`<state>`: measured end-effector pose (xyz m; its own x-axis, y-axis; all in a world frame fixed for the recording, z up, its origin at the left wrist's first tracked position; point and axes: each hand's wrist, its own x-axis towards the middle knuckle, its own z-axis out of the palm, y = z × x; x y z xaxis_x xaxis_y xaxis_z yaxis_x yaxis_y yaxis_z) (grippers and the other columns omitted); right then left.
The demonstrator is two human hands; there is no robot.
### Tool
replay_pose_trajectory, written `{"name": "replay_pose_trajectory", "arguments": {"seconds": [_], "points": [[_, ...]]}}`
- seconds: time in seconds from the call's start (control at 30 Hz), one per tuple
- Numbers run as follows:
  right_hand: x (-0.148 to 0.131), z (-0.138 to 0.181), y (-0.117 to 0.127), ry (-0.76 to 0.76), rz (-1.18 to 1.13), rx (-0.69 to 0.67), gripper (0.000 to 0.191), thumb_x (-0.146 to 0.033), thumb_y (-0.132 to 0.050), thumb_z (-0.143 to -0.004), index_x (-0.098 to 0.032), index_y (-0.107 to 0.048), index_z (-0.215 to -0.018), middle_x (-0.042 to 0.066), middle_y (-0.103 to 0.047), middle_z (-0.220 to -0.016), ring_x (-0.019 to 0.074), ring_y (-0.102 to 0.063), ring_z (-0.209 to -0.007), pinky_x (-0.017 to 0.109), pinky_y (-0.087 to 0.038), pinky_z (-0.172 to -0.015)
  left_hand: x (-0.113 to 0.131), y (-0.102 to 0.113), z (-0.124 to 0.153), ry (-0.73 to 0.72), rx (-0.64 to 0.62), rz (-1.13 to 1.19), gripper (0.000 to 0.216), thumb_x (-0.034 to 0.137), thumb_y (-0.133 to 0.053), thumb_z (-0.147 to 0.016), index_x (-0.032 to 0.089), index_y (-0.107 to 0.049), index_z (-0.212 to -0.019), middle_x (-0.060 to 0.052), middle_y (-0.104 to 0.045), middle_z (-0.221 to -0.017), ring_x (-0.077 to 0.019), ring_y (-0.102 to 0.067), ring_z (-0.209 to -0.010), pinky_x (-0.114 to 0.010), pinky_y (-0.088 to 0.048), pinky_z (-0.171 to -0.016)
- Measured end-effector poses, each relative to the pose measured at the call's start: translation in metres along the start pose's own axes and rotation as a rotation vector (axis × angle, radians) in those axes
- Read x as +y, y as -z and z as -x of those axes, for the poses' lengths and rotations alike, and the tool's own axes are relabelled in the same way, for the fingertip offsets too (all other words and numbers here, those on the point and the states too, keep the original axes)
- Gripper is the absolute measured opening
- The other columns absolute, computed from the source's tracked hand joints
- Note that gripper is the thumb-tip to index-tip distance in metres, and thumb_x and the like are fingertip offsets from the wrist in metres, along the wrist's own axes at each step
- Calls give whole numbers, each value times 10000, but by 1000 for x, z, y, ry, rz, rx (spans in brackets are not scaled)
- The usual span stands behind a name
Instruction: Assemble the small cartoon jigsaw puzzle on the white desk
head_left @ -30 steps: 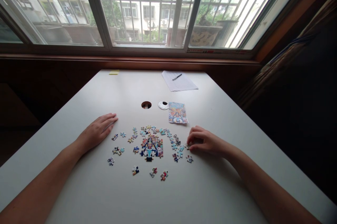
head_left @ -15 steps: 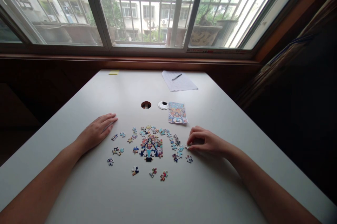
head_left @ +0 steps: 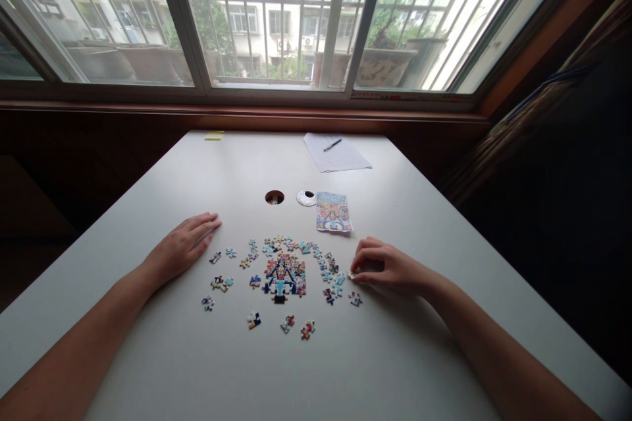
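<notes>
My left hand (head_left: 186, 244) lies flat on the white table, fingers stretched out, left of the scattered puzzle pieces. My right hand (head_left: 379, 261) has its fingertips closed on a small puzzle piece (head_left: 351, 275) at the right edge of the spread. Between the hands sits a partly joined jigsaw puzzle (head_left: 286, 276) with a colourful picture. Loose pieces ring it in an arc, among them a dark piece (head_left: 328, 296) and a patterned piece (head_left: 355, 299) just below my right hand. Nearer to me lie a red-and-green piece (head_left: 307, 329) and a blue-black piece (head_left: 253, 320).
Beyond the pieces, a printed picture card (head_left: 334, 211) lies beside a round cable-hole cover (head_left: 306, 197) and an open cable hole (head_left: 274, 197). Farther back are paper sheets (head_left: 340, 159) with a pen (head_left: 332, 145), and a yellow note (head_left: 214, 136). A barred window stands behind the table.
</notes>
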<state>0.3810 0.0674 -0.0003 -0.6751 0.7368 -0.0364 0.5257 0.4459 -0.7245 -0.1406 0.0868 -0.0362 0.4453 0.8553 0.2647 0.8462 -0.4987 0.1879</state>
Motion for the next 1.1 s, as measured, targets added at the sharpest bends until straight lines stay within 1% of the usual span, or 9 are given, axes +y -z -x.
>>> {"name": "replay_pose_trajectory", "arguments": {"seconds": [0.23, 0.53, 0.77, 0.9, 1.1], "points": [[0, 0, 1, -4, 7, -3, 254, -494, -746, -870, -260, -775, -965, 63, -656, -988, 236, -593, -995, 381, -490, -899, -4, -3, 1, -6, 19, 16, 463, 449, -409, -1022, 252, -583, -1404, -54, -524, -1514, -273, -459, -1421, -469, -390, -1214], [0, 0, 0, -1, -15, 6, 237, -478, -743, -876, -256, -776, -950, 60, -663, -986, 234, -598, -1007, 367, -485, -902, -2, -2, 1, -5, 10, 4, 471, 443, -394, -1028, 231, -575, -1407, -66, -520, -1512, -271, -447, -1425, -472, -389, -1212], [0, 0, 0, 1, -24, 8, 268, -500, -738, -876, -244, -778, -945, 66, -655, -977, 234, -596, -996, 379, -483, -901, -4, -2, 1, 2, -9, -1, 472, 446, -398, -1028, 241, -563, -1420, -65, -506, -1526, -267, -435, -1435, -470, -382, -1217], [1, 0, 0, 6, -27, 4, 308, -537, -719, -882, -244, -782, -953, 73, -654, -975, 239, -593, -988, 388, -485, -890, -3, -1, 0, 10, 2, 15, 467, 463, -408, -1022, 270, -576, -1413, -51, -518, -1519, -268, -442, -1434, -466, -390, -1214], [3, 0, 0, 10, -27, 7, 322, -547, -711, -887, -240, -785, -952, 75, -648, -969, 233, -594, -974, 377, -483, -879, -2, -1, 0, 5, 17, 20, 463, 455, -411, -1017, 263, -591, -1398, -52, -532, -1508, -277, -465, -1419, -471, -398, -1208]]}}
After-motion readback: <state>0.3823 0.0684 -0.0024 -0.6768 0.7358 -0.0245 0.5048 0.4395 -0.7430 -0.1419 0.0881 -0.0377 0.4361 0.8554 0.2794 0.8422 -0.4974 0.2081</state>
